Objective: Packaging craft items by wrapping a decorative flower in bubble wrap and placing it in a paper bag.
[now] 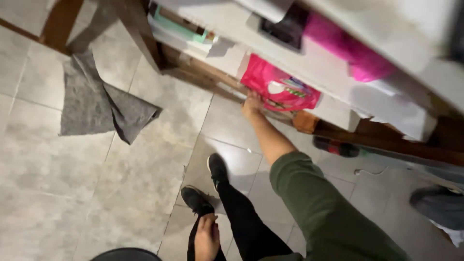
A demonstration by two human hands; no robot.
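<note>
It looks like a home; grey floor tiles [121, 193]; a floor rag [92, 104]; wooden shelves [338, 82] with packets.

A grey tiled floor [121, 183] carries a crumpled grey cloth [96, 104], lying flat near wooden furniture legs [60, 21]. A dark bottle [336, 146] lies on its side under the white shelf [319, 67].

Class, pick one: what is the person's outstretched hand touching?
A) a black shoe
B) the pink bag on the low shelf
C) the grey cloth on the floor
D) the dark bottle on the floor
B: the right hand rests on the lower edge of the pink bag, far from the grey cloth.
</note>
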